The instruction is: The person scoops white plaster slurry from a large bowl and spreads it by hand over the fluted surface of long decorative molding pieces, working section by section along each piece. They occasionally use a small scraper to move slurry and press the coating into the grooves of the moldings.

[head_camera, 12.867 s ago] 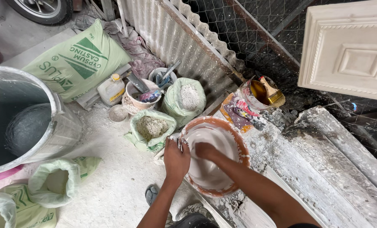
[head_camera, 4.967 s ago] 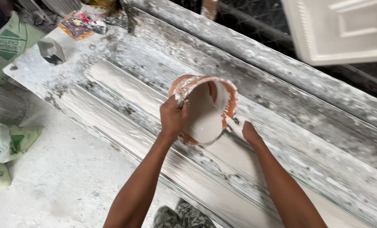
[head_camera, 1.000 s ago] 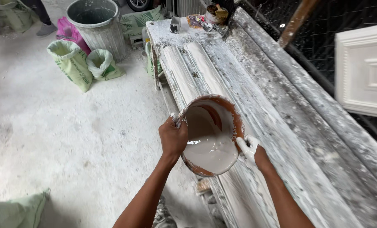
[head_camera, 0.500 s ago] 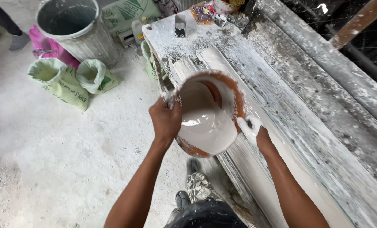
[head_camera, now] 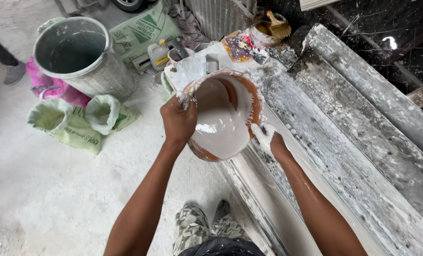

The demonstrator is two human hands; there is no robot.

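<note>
The left hand clamps its grip on the rim of the tilted orange bowl; the plaster-coated right hand grips its opposite side above the desk.

We see a long plaster-caked counter running from the upper centre to the lower right of the frame. At its far end lie a small grey block, a colourful wrapper and a tin holding a brush. On the dusty floor at upper left stand a grey bin and green sacks.
</note>
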